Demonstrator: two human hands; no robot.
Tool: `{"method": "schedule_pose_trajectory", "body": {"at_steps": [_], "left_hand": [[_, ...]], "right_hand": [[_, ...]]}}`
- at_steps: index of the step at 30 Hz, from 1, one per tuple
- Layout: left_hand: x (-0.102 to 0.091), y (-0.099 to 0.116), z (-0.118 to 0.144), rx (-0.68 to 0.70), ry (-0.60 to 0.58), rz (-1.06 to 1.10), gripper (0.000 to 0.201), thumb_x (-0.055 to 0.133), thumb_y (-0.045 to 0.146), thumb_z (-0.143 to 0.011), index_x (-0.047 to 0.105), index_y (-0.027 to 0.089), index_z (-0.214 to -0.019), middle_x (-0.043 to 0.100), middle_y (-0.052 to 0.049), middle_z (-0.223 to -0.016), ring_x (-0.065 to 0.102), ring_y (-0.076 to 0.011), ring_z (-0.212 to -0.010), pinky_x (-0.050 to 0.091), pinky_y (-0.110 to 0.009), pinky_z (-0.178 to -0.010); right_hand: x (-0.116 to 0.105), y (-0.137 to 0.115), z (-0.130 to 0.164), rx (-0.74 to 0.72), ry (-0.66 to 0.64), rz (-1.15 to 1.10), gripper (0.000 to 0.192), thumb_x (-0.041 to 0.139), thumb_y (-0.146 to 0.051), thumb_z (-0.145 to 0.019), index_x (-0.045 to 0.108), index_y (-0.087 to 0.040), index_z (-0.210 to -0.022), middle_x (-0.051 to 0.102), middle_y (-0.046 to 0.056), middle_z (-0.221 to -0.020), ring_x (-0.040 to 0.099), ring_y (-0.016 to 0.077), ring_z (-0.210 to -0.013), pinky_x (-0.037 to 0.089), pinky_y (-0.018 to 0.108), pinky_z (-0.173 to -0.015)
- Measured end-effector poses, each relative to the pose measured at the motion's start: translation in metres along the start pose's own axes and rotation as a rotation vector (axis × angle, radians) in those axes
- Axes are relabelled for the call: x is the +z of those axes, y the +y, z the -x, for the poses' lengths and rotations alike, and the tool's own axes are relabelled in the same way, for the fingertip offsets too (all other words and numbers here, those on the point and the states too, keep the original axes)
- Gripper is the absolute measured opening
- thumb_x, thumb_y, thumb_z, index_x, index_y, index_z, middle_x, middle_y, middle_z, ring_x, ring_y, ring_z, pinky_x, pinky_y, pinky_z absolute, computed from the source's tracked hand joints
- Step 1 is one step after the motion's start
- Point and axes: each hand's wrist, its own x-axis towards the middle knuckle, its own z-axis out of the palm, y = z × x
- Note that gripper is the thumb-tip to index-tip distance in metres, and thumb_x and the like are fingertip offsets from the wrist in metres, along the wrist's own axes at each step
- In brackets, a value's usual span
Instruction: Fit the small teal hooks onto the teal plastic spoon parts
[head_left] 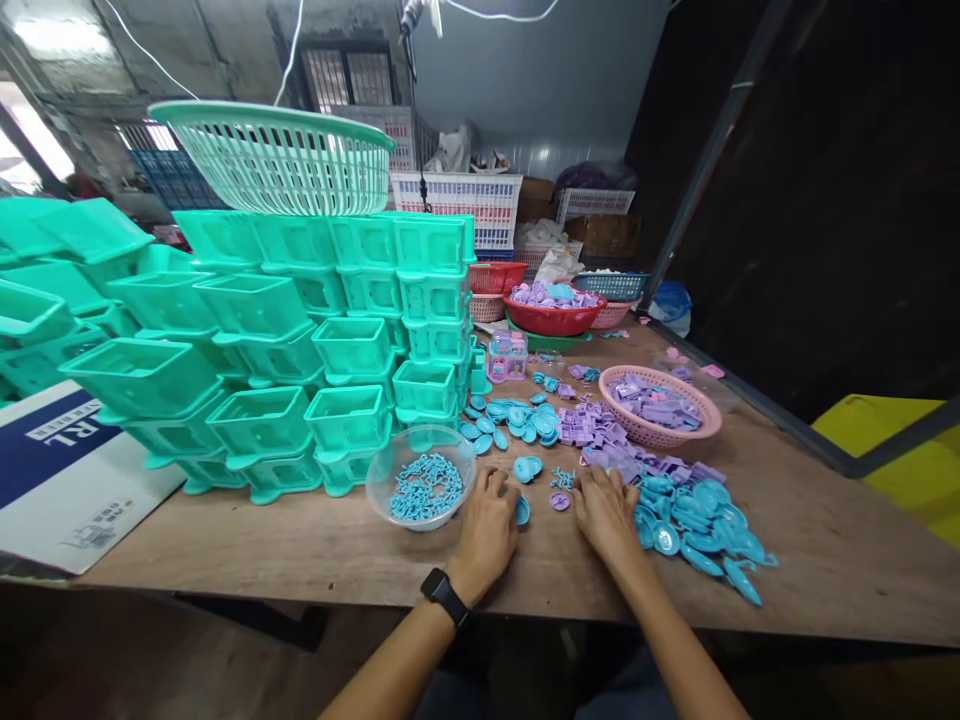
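Observation:
My left hand [487, 525], with a dark watch on the wrist, is closed at a round blue plastic piece [523, 511], which shows beside its fingers just above the tabletop. My right hand [606, 510] has its fingers curled down to the table; what they pinch, if anything, is hidden. Small blue bits [562, 479] and a purple disc [559, 501] lie just left of it. Another blue round piece [527, 469] rests between the hands, farther back. A clear bowl [382, 485] of small blue hook-like parts stands left of my left hand.
Stacked green plastic boxes [349, 420] fill the left, topped by a green basket [277, 150]. Blue oval pieces [517, 420], purple parts [592, 427] and a blue pile [697, 520] surround the hands. A pink basket [660, 433] and red basket [555, 318] hold purple parts.

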Motion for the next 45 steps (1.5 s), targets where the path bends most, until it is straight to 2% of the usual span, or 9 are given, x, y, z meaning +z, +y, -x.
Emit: {"method": "schedule_pose_trajectory", "body": {"at_steps": [8, 14, 20, 24, 28, 33, 36, 40, 45], "left_hand": [[0.003, 0.005, -0.001, 0.085, -0.067, 0.023, 0.019, 0.057, 0.005, -0.089, 0.072, 0.018, -0.089, 0.063, -0.011, -0.114, 0.052, -0.03, -0.116, 0.051, -0.05, -0.102], [0.0, 0.007, 0.001, -0.06, -0.045, 0.064, 0.03, 0.053, 0.011, -0.093, 0.065, 0.017, -0.12, 0.064, -0.011, -0.111, 0.053, -0.0304, -0.11, 0.051, -0.05, -0.099], [0.004, -0.002, 0.002, -0.191, -0.094, 0.111, 0.029, 0.051, 0.0, -0.085, 0.066, 0.016, -0.104, 0.066, -0.011, -0.106, 0.057, -0.0296, -0.109, 0.049, -0.046, -0.098], [0.009, -0.005, 0.004, -0.206, -0.022, 0.155, 0.033, 0.048, -0.003, -0.083, 0.065, 0.016, -0.105, 0.067, -0.011, -0.103, 0.06, -0.0268, -0.104, 0.051, -0.042, -0.093], [0.009, -0.003, 0.01, -0.176, 0.021, 0.161, 0.018, 0.055, 0.017, -0.093, 0.066, 0.016, -0.107, 0.066, -0.012, -0.111, 0.058, -0.0296, -0.11, 0.048, -0.047, -0.1], [0.008, 0.0, 0.013, -0.163, -0.06, 0.161, 0.012, 0.061, 0.016, -0.088, 0.07, 0.018, -0.096, 0.069, -0.009, -0.1, 0.059, -0.0308, -0.104, 0.049, -0.05, -0.096], [0.005, 0.002, 0.012, -0.148, 0.054, 0.218, 0.012, 0.061, 0.009, -0.084, 0.068, 0.018, -0.086, 0.068, -0.008, -0.092, 0.06, -0.0285, -0.099, 0.051, -0.045, -0.09], [-0.005, 0.009, 0.01, -0.142, 0.242, 0.371, 0.009, 0.058, 0.015, -0.088, 0.063, 0.019, -0.081, 0.065, -0.005, -0.084, 0.062, -0.0224, -0.086, 0.05, -0.035, -0.077], [-0.018, 0.022, 0.008, -0.271, 0.236, 0.661, 0.019, 0.057, 0.035, -0.092, 0.066, 0.018, -0.088, 0.064, 0.001, -0.069, 0.058, -0.0144, -0.057, 0.046, -0.026, -0.057]], "right_hand": [[0.007, 0.004, -0.002, -0.057, -0.002, 0.005, 0.022, 0.053, -0.016, -0.094, 0.072, -0.016, -0.105, 0.069, 0.015, -0.115, 0.056, 0.0328, -0.111, 0.035, 0.04, -0.084], [0.015, 0.009, -0.006, -0.117, 0.027, -0.053, 0.019, 0.054, -0.016, -0.093, 0.071, -0.019, -0.101, 0.07, 0.013, -0.112, 0.056, 0.0312, -0.108, 0.033, 0.039, -0.083], [0.021, 0.012, -0.017, -0.115, 0.094, -0.19, 0.014, 0.058, -0.014, -0.087, 0.07, -0.018, -0.094, 0.071, 0.014, -0.106, 0.059, 0.0306, -0.103, 0.036, 0.039, -0.082], [0.016, 0.015, -0.017, -0.047, 0.192, -0.354, 0.017, 0.05, -0.02, -0.091, 0.067, -0.019, -0.094, 0.073, 0.014, -0.104, 0.063, 0.0298, -0.101, 0.042, 0.04, -0.084], [0.01, 0.013, 0.003, 0.031, 0.26, -0.564, 0.032, 0.036, -0.037, -0.1, 0.064, -0.02, -0.103, 0.076, 0.01, -0.097, 0.07, 0.024, -0.088, 0.052, 0.036, -0.079], [0.018, -0.006, 0.036, 0.168, 0.239, -1.081, 0.046, 0.052, -0.059, -0.09, 0.071, -0.019, -0.099, 0.079, 0.012, -0.091, 0.076, 0.0264, -0.085, 0.061, 0.039, -0.077], [0.025, -0.02, 0.048, 0.227, 0.139, -1.321, 0.052, 0.068, -0.065, -0.077, 0.076, -0.016, -0.094, 0.08, 0.014, -0.091, 0.077, 0.0288, -0.082, 0.063, 0.04, -0.074], [0.019, -0.036, 0.057, 0.263, 0.163, -1.344, 0.047, 0.074, -0.062, -0.074, 0.08, -0.017, -0.086, 0.08, 0.012, -0.084, 0.077, 0.0287, -0.077, 0.063, 0.039, -0.07], [-0.009, -0.053, 0.061, 0.263, 0.288, -1.322, 0.035, 0.072, -0.054, -0.079, 0.081, -0.02, -0.085, 0.08, 0.009, -0.086, 0.075, 0.024, -0.073, 0.062, 0.032, -0.066]]}}
